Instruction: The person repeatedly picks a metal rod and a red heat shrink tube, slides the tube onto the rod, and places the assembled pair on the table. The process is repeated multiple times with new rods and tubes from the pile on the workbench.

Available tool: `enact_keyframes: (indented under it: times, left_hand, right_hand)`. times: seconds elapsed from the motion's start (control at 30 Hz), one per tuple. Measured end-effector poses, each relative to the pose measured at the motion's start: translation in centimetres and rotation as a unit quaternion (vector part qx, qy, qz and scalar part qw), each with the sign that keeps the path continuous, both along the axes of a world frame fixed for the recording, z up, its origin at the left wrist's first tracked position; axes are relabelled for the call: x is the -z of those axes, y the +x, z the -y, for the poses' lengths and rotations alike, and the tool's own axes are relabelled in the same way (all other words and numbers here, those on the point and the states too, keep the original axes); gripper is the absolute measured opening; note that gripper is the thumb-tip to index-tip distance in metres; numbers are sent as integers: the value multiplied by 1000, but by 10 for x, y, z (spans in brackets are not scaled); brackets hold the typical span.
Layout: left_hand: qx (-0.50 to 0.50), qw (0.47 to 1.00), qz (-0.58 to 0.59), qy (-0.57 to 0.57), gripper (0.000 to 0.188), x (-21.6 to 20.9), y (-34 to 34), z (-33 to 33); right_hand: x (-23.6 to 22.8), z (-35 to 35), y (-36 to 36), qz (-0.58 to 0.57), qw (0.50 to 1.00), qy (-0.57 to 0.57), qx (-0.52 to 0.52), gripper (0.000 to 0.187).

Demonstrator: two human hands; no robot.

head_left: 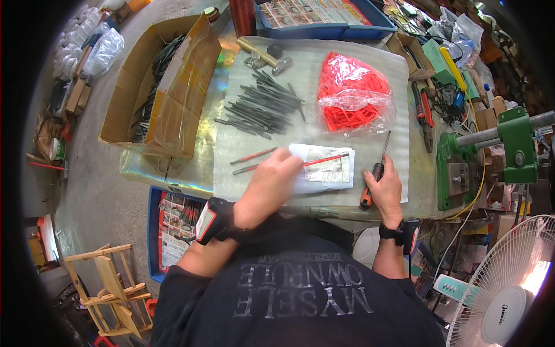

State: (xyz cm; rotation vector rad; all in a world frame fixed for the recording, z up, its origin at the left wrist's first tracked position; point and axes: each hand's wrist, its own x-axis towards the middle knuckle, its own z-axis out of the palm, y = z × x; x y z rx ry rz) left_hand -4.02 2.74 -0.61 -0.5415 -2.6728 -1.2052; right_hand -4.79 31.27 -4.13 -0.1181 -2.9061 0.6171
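Note:
My left hand [270, 182] is closed, its fingertips pinching a thin red stick with a dark tip [326, 159] above a white paper sheet [324, 186]. On that sheet is a silvery clear packet [326, 169]. Two thin red-and-black sticks show left of the hand; the upper stick [254, 155] lies on the mat, while the hand partly hides the lower stick [245, 169]. My right hand [388, 188] grips a screwdriver [377, 172] with a black-and-orange handle, its shaft pointing away from me. Farther off lie a pile of dark thin strips [263, 107] and a clear bag of red pieces [352, 92].
A hammer [260, 53] lies at the mat's far edge. Left stands a cardboard box [179, 92] of dark strips. Pliers [425, 115] and a green metal press [451, 173] are at the right. Blue trays [335, 32] sit beyond and below the table; a fan [503, 306] stands lower right.

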Motion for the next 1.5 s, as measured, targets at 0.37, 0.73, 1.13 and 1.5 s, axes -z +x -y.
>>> enact_keyframes:
  times: [0.37, 0.73, 1.13, 1.5]
  left_hand:
    - [-1, 999, -4, -46, 3, 18, -3, -7]
    - [16, 998, 8, -63, 5, 13, -5, -8]
    - [27, 997, -1, -73, 6, 12, -4, -8]
    - [21, 996, -4, -81, 3, 11, -3, -10]
  right_hand:
    - [-40, 32, -13, -134, 759, -629, -103, 43]
    - [-83, 91, -39, -219, 686, -623, -304, 10]
    - [-73, 100, -41, -196, 742, -590, -250, 13]
    - [-55, 113, -40, -102, 872, -420, -230, 17]
